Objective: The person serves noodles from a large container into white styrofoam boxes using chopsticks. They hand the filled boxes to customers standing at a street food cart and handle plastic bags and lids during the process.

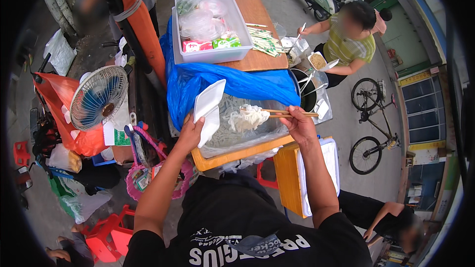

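Note:
My left hand (192, 132) holds a white foam clamshell box (208, 109), its lid raised and its inside mostly turned away from view. In my right hand (300, 123) is a pair of wooden chopsticks (279, 114), their tips gripping a clump of white noodles (249, 118). The clump hangs over a box lined with clear plastic (222, 154), where more pale noodles (230, 133) lie. Blue plastic sheeting (230, 79) is folded back along the far side of this box. The foam box is at the left of the noodle clump, apart from it.
A plastic bin (242, 50) of lids and packets stands beyond, beside wrapped chopsticks (266, 40) on a wooden board (259, 7). At the right, a person in a yellow-green top (350, 44) holds food near a dark pot (308, 100). A fan (99, 98) and an orange-wrapped pole (143, 33) stand left.

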